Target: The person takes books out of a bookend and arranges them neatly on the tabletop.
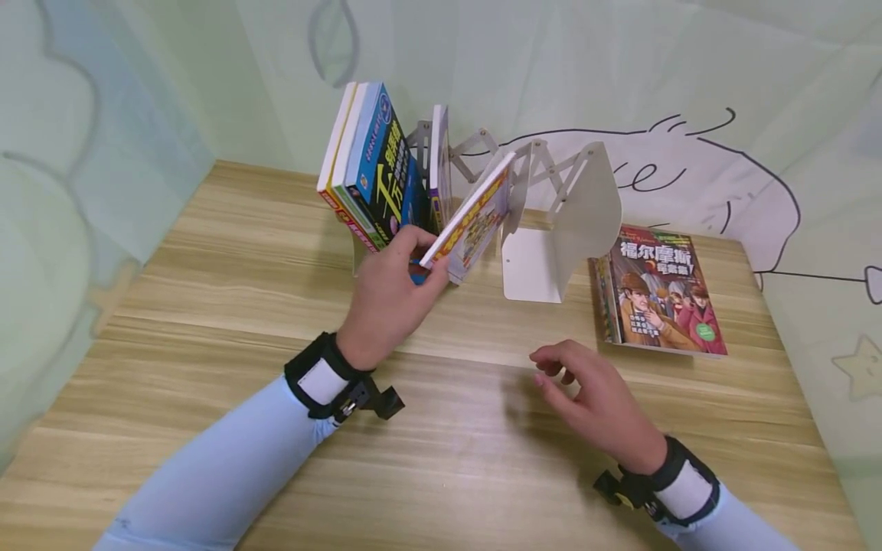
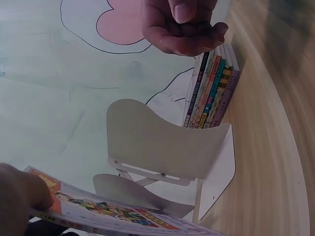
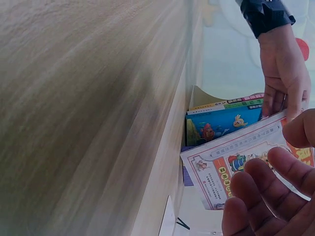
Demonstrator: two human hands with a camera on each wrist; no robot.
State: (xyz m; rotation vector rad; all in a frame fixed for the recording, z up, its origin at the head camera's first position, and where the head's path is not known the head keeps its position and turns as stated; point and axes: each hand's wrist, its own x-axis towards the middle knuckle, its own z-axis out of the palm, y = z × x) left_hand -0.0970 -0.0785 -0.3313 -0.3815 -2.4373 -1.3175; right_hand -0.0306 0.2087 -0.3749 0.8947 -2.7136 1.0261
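from the left, we see thick books [image 1: 375, 164] standing at one end of an expanding metal rack [image 1: 586, 207] on the table [image 1: 441, 444]. next we note the left hand [image 1: 387, 298], thumb and fingers drawn together in a pinch; to its right are a slim book [image 1: 439, 164], standing upright, and the tilted book [image 1: 475, 226] it grips by the near edge, slanting beside a divider of the rack. farther right we find the right hand [image 1: 599, 398], loosely open, fingers bent, holding nothing. at far right we observe a book stack [image 1: 658, 295] lying beside the rack.
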